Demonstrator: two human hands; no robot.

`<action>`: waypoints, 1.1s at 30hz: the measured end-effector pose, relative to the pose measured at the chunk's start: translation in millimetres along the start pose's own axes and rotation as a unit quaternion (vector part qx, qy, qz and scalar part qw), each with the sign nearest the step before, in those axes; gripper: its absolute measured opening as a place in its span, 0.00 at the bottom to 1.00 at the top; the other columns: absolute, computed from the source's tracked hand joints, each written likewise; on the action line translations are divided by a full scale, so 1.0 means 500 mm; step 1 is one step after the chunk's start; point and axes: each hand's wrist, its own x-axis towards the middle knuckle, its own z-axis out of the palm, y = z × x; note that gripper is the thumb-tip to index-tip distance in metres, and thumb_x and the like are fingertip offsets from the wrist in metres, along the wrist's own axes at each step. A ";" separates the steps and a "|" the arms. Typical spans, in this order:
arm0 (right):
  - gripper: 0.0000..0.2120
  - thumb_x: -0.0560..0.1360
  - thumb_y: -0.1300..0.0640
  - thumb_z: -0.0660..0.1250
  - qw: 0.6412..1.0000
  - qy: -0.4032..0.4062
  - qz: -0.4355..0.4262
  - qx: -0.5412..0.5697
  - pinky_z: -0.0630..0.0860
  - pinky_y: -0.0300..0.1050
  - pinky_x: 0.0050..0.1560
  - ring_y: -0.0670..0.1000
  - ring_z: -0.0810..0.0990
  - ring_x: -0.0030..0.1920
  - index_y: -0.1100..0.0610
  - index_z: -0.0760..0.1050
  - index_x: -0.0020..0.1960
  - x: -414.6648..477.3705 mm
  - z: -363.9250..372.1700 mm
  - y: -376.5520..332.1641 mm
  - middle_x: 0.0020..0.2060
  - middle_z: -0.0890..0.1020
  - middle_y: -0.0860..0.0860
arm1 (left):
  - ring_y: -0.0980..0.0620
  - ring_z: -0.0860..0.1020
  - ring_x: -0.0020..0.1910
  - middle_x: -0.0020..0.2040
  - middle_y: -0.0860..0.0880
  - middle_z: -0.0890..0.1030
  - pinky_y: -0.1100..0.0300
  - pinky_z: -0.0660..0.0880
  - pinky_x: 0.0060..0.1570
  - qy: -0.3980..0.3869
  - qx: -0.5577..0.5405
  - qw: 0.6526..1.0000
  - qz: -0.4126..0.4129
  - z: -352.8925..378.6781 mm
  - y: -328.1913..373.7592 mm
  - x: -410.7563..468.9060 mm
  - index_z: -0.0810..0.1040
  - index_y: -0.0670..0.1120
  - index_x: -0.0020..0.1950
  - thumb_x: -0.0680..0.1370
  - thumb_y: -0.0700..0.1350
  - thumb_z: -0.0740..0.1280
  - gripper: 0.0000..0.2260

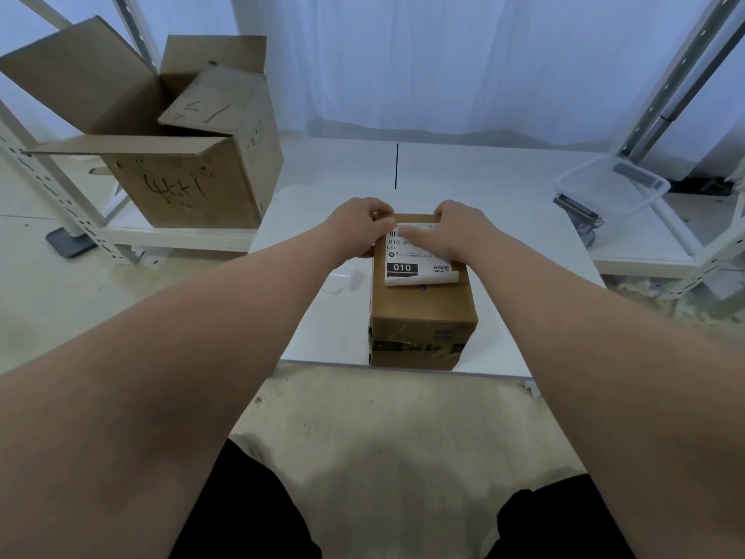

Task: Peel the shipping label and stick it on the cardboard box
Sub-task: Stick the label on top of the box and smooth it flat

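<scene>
Pressing shipping label (pixel 415 273) onto cardboard box (pixel 423 306)

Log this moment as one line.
phase: label being stuck | left hand: grips cardboard box far corner, thumb on shipping label | right hand: presses label flat | label near edge: curled up

Forearms (pixel 193 340): two, bare along the whole visible length. Left hand (pixel 358 225), right hand (pixel 455 232): bare, plain. Legwear: black garment (pixel 250 514) over both thighs, plain dark fabric, seen only at the bottom edge of the head view; possibly shorts or trousers, cut too shadowed to tell.
</scene>
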 end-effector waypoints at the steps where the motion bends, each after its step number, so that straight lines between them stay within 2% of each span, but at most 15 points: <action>1: 0.40 0.68 0.30 0.62 1.000 -0.017 0.010 -0.009 0.72 0.49 0.54 0.56 0.75 0.60 0.56 0.64 0.69 0.000 0.003 -0.004 0.62 0.75 0.54 | 0.47 0.78 0.50 0.59 0.43 0.76 0.59 0.79 0.45 0.001 -0.006 1.000 -0.002 0.001 -0.001 0.000 0.71 0.44 0.67 0.81 0.43 0.61 0.14; 3: 0.41 0.67 0.29 0.62 1.000 -0.016 0.016 -0.009 0.73 0.49 0.52 0.55 0.75 0.58 0.56 0.65 0.69 0.001 0.004 -0.006 0.60 0.76 0.53 | 0.47 0.77 0.49 0.58 0.44 0.76 0.60 0.78 0.44 0.003 -0.025 1.000 -0.005 0.001 -0.003 0.000 0.70 0.43 0.66 0.81 0.43 0.60 0.14; 6: 0.27 0.75 0.39 0.61 1.000 0.023 0.007 0.010 0.72 0.48 0.51 0.55 0.76 0.56 0.57 0.70 0.64 0.010 -0.002 0.006 0.59 0.78 0.54 | 0.49 0.77 0.47 0.57 0.43 0.76 0.63 0.78 0.41 0.000 -0.039 0.999 -0.009 0.002 -0.005 -0.002 0.69 0.43 0.66 0.81 0.42 0.59 0.13; 8: 0.23 0.76 0.42 0.60 0.999 0.038 0.006 0.011 0.72 0.49 0.54 0.56 0.76 0.57 0.57 0.72 0.62 0.015 -0.004 0.010 0.59 0.78 0.55 | 0.48 0.76 0.47 0.57 0.42 0.77 0.63 0.77 0.42 -0.003 -0.040 0.999 -0.010 0.002 -0.005 -0.002 0.69 0.43 0.65 0.81 0.42 0.58 0.13; 11: 0.28 0.72 0.34 0.59 0.999 0.019 0.010 -0.024 0.74 0.50 0.51 0.54 0.76 0.51 0.55 0.71 0.61 0.008 0.000 0.001 0.53 0.79 0.51 | 0.49 0.77 0.47 0.58 0.42 0.77 0.64 0.77 0.40 -0.003 -0.035 0.999 -0.012 0.002 -0.005 -0.001 0.69 0.43 0.66 0.81 0.42 0.58 0.13; 14: 0.36 0.67 0.27 0.58 0.998 0.008 0.019 -0.065 0.69 0.48 0.47 0.54 0.72 0.47 0.54 0.70 0.61 -0.002 0.001 -0.013 0.47 0.74 0.50 | 0.48 0.77 0.48 0.59 0.41 0.77 0.64 0.78 0.40 0.002 -0.029 1.000 -0.013 0.001 -0.007 0.001 0.69 0.43 0.66 0.81 0.42 0.58 0.13; 18: 0.31 0.72 0.31 0.58 0.998 0.015 0.020 -0.066 0.70 0.48 0.44 0.53 0.74 0.46 0.54 0.72 0.61 0.009 -0.002 -0.011 0.46 0.76 0.51 | 0.48 0.77 0.48 0.59 0.41 0.77 0.63 0.78 0.41 0.007 -0.033 0.999 -0.017 0.002 -0.006 0.001 0.70 0.43 0.65 0.81 0.42 0.58 0.13; 20: 0.27 0.74 0.35 0.58 0.999 0.011 0.013 -0.052 0.73 0.49 0.47 0.54 0.76 0.48 0.55 0.73 0.61 0.013 -0.007 -0.003 0.48 0.78 0.51 | 0.47 0.77 0.49 0.60 0.41 0.77 0.63 0.78 0.41 0.014 -0.027 0.999 -0.021 0.005 -0.004 0.001 0.70 0.44 0.65 0.81 0.42 0.58 0.13; 23: 0.22 0.76 0.41 0.59 1.000 0.007 -0.001 -0.013 0.75 0.52 0.57 0.56 0.77 0.56 0.56 0.75 0.60 0.012 -0.019 0.011 0.56 0.80 0.54 | 0.47 0.78 0.49 0.57 0.44 0.78 0.58 0.79 0.43 0.029 0.013 0.999 -0.030 0.015 0.003 0.000 0.69 0.46 0.64 0.80 0.48 0.60 0.14; 27: 0.15 0.79 0.51 0.60 0.997 0.013 -0.018 0.078 0.76 0.52 0.59 0.57 0.78 0.57 0.57 0.76 0.60 0.000 -0.027 0.029 0.58 0.80 0.56 | 0.49 0.80 0.46 0.48 0.49 0.77 0.54 0.80 0.45 0.034 0.117 0.992 -0.044 0.037 0.019 -0.003 0.64 0.47 0.63 0.75 0.61 0.64 0.25; 29: 0.14 0.79 0.55 0.59 0.995 0.020 -0.032 0.095 0.75 0.52 0.61 0.57 0.78 0.57 0.58 0.77 0.61 -0.006 -0.027 0.035 0.59 0.79 0.56 | 0.49 0.79 0.44 0.45 0.49 0.77 0.55 0.80 0.42 0.040 0.125 0.990 -0.054 0.042 0.024 0.003 0.63 0.47 0.61 0.75 0.60 0.65 0.23; 31: 0.15 0.80 0.56 0.58 0.994 0.022 -0.033 0.105 0.73 0.51 0.62 0.57 0.77 0.59 0.57 0.76 0.63 -0.009 -0.026 0.040 0.61 0.78 0.55 | 0.48 0.78 0.43 0.44 0.48 0.76 0.55 0.78 0.36 0.042 0.087 0.993 -0.062 0.037 0.026 0.007 0.64 0.47 0.59 0.77 0.56 0.63 0.18; 33: 0.16 0.79 0.54 0.59 0.994 0.025 -0.035 0.102 0.73 0.50 0.62 0.56 0.76 0.60 0.57 0.74 0.65 -0.010 -0.026 0.042 0.63 0.77 0.54 | 0.47 0.78 0.43 0.47 0.46 0.77 0.54 0.78 0.34 0.038 0.045 0.997 -0.058 0.030 0.024 0.009 0.66 0.46 0.58 0.80 0.53 0.60 0.13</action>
